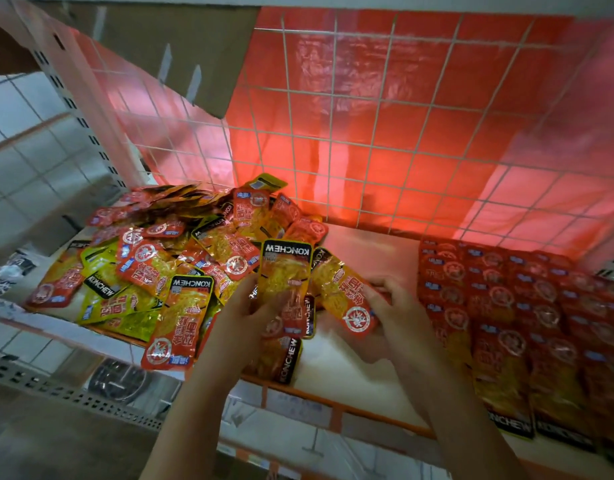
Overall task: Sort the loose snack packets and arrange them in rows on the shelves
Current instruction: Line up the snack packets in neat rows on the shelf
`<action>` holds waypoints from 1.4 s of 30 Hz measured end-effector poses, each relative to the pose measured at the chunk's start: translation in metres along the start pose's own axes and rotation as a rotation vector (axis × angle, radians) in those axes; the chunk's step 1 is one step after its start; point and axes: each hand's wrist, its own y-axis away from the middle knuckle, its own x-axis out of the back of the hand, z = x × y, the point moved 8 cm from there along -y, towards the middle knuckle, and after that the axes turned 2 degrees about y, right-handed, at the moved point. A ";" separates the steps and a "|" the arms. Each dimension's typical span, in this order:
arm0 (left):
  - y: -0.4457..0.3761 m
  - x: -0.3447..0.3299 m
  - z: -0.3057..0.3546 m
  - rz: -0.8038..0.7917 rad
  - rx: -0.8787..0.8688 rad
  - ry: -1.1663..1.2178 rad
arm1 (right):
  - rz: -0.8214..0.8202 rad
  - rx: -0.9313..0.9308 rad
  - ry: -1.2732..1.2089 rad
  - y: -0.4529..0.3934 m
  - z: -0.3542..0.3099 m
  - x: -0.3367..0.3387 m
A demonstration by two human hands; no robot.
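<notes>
Two bare forearms are reaching up from the bottom of the frame to the shelf (361, 375), a pale board with an orange front edge. At centre, the left hand (243, 317) is pinching an upright KONCHEW packet (285, 271) between thumb and curled fingers, with more packets fanned under it. Just to its right, the right hand (392, 306) is curling its fingers over the end of a tilted orange packet (343, 296) bearing a round white seal, apparently gripping it. Beside the hands, on the left half of the shelf, a loose pile of snack packets (153, 261) is lying jumbled, red, orange and yellow-green, some hanging over the front edge. On the right side, overlapping rows of red packets (527, 306) are lying flat, running from the front edge toward the back. Behind everything, a white wire grid (385, 133) is standing over red plastic sheeting (437, 74), and a brown cardboard flap (180, 46) is hanging at upper left.
</notes>
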 end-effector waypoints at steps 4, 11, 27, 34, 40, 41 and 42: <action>-0.004 -0.012 -0.002 -0.096 0.040 0.059 | -0.040 -0.076 -0.306 0.005 0.007 0.005; -0.011 -0.029 0.000 -0.197 0.044 -0.005 | -0.032 -0.060 -0.389 0.012 0.013 0.021; -0.026 -0.031 0.011 -0.179 -0.051 -0.058 | 0.284 -0.046 -0.600 0.021 0.020 0.074; -0.020 -0.040 0.010 -0.223 0.077 0.191 | 0.180 -0.258 -0.827 0.019 0.030 0.060; -0.023 -0.051 0.006 -0.316 0.174 0.253 | -0.026 -0.177 -0.708 0.020 0.020 0.042; -0.025 -0.052 0.005 -0.322 0.180 0.242 | -0.030 -0.173 -0.664 0.022 0.019 0.042; -0.025 -0.054 0.005 -0.335 0.189 0.244 | -0.028 -0.161 -0.623 0.022 0.019 0.043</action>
